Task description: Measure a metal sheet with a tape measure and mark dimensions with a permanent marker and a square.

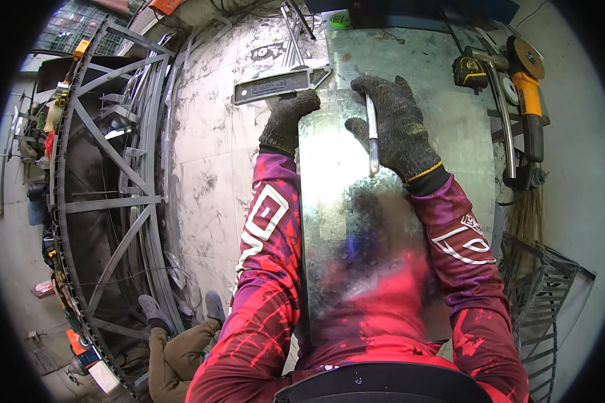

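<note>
A shiny galvanized metal sheet lies in front of me, reflecting light and my red sleeves. My left hand, in a dark knit glove, is closed at the sheet's far left corner. Its fingers are against a try square, whose grey stock lies left of the sheet; most of the blade cannot be made out. My right hand, gloved the same way, is over the sheet. A slim silver pen-like marking tool is held between its thumb and fingers, its length running toward and away from me.
At the right are a tape measure, a hammer and an orange angle grinder. A broom and black metal frame stand below. A steel rack is left, near a person's brown-trousered legs.
</note>
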### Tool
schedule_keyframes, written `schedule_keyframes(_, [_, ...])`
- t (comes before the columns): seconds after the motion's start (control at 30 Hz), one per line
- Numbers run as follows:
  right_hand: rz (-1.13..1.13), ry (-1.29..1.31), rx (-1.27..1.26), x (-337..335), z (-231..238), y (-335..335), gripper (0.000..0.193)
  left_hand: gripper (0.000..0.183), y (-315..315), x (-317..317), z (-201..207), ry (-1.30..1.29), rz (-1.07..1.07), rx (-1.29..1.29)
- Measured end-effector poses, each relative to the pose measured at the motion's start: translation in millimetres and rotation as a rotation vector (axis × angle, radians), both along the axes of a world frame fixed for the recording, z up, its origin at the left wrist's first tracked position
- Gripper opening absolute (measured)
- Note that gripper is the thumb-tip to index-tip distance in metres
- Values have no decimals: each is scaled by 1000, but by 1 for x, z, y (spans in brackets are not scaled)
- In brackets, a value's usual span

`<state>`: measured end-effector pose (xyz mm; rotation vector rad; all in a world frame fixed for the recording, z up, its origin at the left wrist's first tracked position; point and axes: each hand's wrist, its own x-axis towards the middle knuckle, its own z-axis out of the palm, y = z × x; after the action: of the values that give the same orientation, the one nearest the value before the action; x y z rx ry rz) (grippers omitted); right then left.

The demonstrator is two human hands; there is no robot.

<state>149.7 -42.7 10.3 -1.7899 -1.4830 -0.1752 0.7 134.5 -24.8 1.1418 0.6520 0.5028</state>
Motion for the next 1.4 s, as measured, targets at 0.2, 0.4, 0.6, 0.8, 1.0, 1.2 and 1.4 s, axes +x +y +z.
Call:
schedule_keyframes(0.2, [-11,65,-7,-3,-2,-1,53,24,19,-5,-28,-107,-63,-209])
schedule_keyframes(0.4, [-56,36,10,-1,0,-5,48,21,12,-3,-15,-48,-73,-194])
schedule_keyframes(0.6, [-61,36,-31,1,-1,1,46,16,16,-2,-15,2,-59,-143])
schedule_keyframes(0.8, [-35,67,-8,5,-4,-3,47,19,5,4,-13,-11,0,-101])
schedule_keyframes(1.0, [-32,75,-93,-1,-6,-1,51,20,25,-9,-30,22,-71,-2])
schedule_keyframes(1.2, [-34,81,-6,3,-3,-3,50,15,10,2,-10,-5,-49,-10])
schedule_keyframes(1.4, [-57,27,18,1,-6,-2,51,19,3,-2,-8,14,-18,30])
